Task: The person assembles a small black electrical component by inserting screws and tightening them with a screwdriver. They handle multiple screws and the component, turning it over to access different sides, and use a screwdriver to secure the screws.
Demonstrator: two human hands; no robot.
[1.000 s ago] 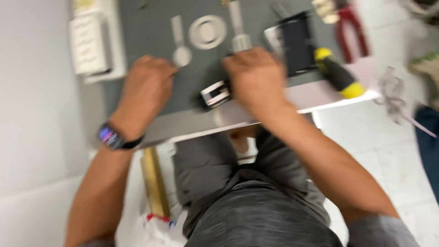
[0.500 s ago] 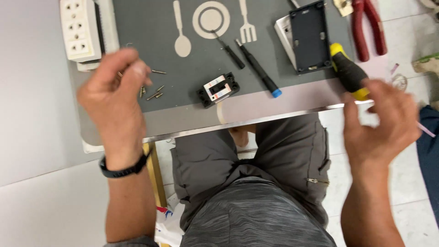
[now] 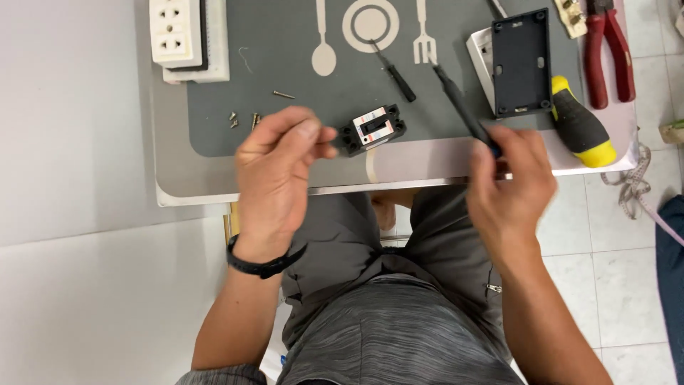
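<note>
While the small black switch block (image 3: 372,129) lay on the grey mat, my right hand (image 3: 507,182), open and well right of it half a second before, had closed on the thin black screwdriver (image 3: 462,108); my left hand (image 3: 278,175), fingertips pinched together just left of it, had drawn nearer.

Head camera, straight down, close over table (image 3: 178,192) edge (single view).

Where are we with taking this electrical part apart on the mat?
Done: loose screws lie on the grey mat, and a black cover plate lies aside. In hand: the right hand grips a thin screwdriver; the left hand pinches beside the small black breaker. Left: the breaker looks whole, unopened.
</note>
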